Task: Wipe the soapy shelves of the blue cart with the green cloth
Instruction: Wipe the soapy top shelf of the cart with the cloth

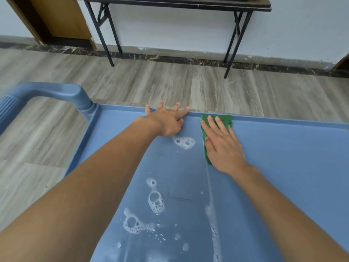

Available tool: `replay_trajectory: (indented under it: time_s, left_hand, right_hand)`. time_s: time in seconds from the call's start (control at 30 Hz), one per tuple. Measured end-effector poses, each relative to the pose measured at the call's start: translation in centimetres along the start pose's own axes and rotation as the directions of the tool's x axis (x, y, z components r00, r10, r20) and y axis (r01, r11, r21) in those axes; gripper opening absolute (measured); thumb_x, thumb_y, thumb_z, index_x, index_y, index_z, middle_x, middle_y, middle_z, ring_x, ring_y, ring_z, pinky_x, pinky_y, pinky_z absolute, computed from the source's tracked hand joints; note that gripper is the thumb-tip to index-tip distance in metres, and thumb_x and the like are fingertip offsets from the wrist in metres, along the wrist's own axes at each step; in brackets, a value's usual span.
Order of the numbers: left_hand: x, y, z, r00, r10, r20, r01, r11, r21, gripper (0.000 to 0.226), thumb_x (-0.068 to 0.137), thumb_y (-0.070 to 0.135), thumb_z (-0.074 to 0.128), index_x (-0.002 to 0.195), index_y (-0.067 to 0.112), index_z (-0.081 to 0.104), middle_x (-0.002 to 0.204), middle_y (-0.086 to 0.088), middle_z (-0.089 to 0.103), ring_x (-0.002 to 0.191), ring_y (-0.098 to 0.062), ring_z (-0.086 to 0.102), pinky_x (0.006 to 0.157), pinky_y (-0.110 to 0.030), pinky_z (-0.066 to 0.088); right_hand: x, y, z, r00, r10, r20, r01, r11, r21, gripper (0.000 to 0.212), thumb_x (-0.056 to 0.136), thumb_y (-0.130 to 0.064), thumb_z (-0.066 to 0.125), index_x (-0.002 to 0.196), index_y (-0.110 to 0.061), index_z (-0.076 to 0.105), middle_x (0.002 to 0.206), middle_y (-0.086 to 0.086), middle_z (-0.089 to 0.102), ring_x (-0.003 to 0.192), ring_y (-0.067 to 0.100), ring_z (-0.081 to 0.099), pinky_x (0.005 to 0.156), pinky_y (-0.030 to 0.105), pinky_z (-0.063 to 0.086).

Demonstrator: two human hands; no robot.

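Note:
The blue cart's top shelf (283, 157) fills the lower part of the head view. Patches of white soap foam (184, 142) lie on its left half, with a thin foam streak (212, 214) running toward me. My right hand (221, 146) presses flat on the green cloth (225, 119) near the shelf's far rim. My left hand (168, 120) rests on the far rim just left of the cloth, fingers spread over the edge. The shelf to the right of the cloth looks free of foam.
The cart's blue handle (56, 90) curves up at the far left. Beyond the cart lies a grey wood-look floor (226, 91). A black-legged folding table (170, 4) stands against the white wall, with a wooden door frame (56, 19) to its left.

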State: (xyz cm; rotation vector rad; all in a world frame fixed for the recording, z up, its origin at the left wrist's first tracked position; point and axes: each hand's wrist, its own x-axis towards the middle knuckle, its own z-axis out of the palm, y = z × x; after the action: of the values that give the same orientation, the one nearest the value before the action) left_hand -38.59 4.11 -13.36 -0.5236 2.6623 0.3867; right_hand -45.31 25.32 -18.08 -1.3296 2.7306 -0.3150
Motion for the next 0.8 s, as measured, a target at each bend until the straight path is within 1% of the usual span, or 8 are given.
replay_trajectory:
  time_s: [0.1, 0.2, 0.33, 0.47, 0.57, 0.67, 0.73, 0.8]
  left_hand:
    - [-0.3, -0.4, 0.9, 1.0, 0.0, -0.011, 0.001, 1.0, 0.028, 0.059, 0.103, 0.044, 0.022, 0.152, 0.055, -0.009, 0.168, 0.018, -0.011, 0.153, -0.039, -0.014, 0.114, -0.072, -0.009]
    - [-0.2, -0.6, 1.3, 1.0, 0.013, -0.028, -0.013, 1.0, 0.004, 0.059, 0.103, 0.044, 0.023, 0.151, 0.057, -0.009, 0.167, 0.019, -0.011, 0.153, -0.038, -0.015, 0.112, -0.072, -0.012]
    - [0.0, -0.7, 1.7, 0.999, -0.001, -0.051, 0.001, 1.0, 0.003, 0.06, 0.103, 0.045, 0.025, 0.15, 0.059, -0.01, 0.167, 0.021, -0.011, 0.153, -0.035, -0.016, 0.112, -0.071, -0.013]
    - [0.0, -0.4, 1.3, 0.999, -0.031, -0.035, 0.031, 1.0, 0.006, 0.06, 0.103, 0.045, 0.026, 0.149, 0.06, -0.009, 0.167, 0.022, -0.011, 0.154, -0.035, -0.014, 0.114, -0.072, -0.01]
    - [-0.1, -0.3, 1.0, 0.999, -0.04, -0.013, 0.04, 0.999, 0.012, 0.06, 0.103, 0.045, 0.025, 0.149, 0.061, -0.009, 0.167, 0.022, -0.01, 0.154, -0.035, -0.012, 0.115, -0.072, -0.008]
    - [-0.5, -0.1, 1.0, 0.999, -0.045, -0.013, 0.046, 0.999, 0.028, 0.059, 0.103, 0.045, 0.023, 0.149, 0.06, -0.009, 0.167, 0.022, -0.01, 0.155, -0.033, -0.011, 0.116, -0.071, -0.008]
    - [-0.8, 0.0, 0.9, 0.999, -0.045, -0.013, 0.045, 0.998, 0.033, 0.058, 0.104, 0.044, 0.022, 0.15, 0.059, -0.008, 0.167, 0.021, -0.009, 0.155, -0.032, -0.011, 0.116, -0.07, -0.008]
    - [-1.0, 0.1, 0.6, 0.999, -0.047, -0.008, 0.047, 0.998, 0.033, 0.057, 0.104, 0.045, 0.021, 0.151, 0.059, -0.007, 0.167, 0.021, -0.007, 0.155, -0.031, -0.01, 0.117, -0.069, -0.007]
  right_hand:
    - [-1.8, 0.1, -0.4, 0.988, -0.15, 0.03, 0.151, 0.989, -0.01, 0.056, 0.103, -0.023, 0.031, 0.158, -0.024, 0.023, 0.166, -0.006, 0.015, 0.154, 0.013, 0.006, 0.125, 0.037, 0.002]
    - [-5.7, -0.2, -0.8, 0.954, -0.286, 0.088, 0.287, 0.958, 0.004, 0.058, 0.099, -0.023, 0.034, 0.157, -0.024, 0.026, 0.165, -0.006, 0.018, 0.154, 0.014, 0.009, 0.125, 0.042, 0.012]
    - [-13.1, -1.5, -0.8, 0.937, -0.339, 0.09, 0.337, 0.941, 0.037, 0.061, 0.096, -0.02, 0.044, 0.156, -0.021, 0.03, 0.165, -0.005, 0.022, 0.154, 0.017, 0.013, 0.122, 0.047, 0.023]
    - [-20.2, -3.5, -0.7, 0.952, -0.307, 0.004, 0.306, 0.95, 0.058, 0.061, 0.089, -0.023, 0.046, 0.149, -0.017, 0.044, 0.16, 0.0, 0.034, 0.149, 0.022, 0.029, 0.115, 0.047, 0.029]
    - [-25.2, -5.1, 0.5, 0.958, -0.256, -0.132, 0.252, 0.967, -0.045, 0.059, 0.08, -0.019, 0.044, 0.137, -0.019, 0.06, 0.145, 0.002, 0.054, 0.139, 0.022, 0.045, 0.102, 0.045, 0.04]
    - [-28.9, -7.0, 2.4, 0.965, -0.199, -0.169, 0.159, 0.961, -0.224, 0.049, 0.087, -0.02, 0.032, 0.127, -0.025, 0.061, 0.124, -0.001, 0.069, 0.123, 0.016, 0.054, 0.099, 0.039, 0.041]
    - [-29.9, -8.1, 3.3, 0.962, -0.185, -0.202, 0.11, 0.936, -0.334, 0.037, 0.091, -0.025, 0.034, 0.118, -0.026, 0.058, 0.11, -0.003, 0.074, 0.115, 0.015, 0.057, 0.1, 0.037, 0.037]
    - [-30.0, -8.9, 3.6, 0.96, -0.131, -0.246, 0.04, 0.939, -0.342, 0.035, 0.091, -0.024, 0.034, 0.115, -0.026, 0.06, 0.107, -0.001, 0.075, 0.112, 0.016, 0.058, 0.097, 0.038, 0.042]
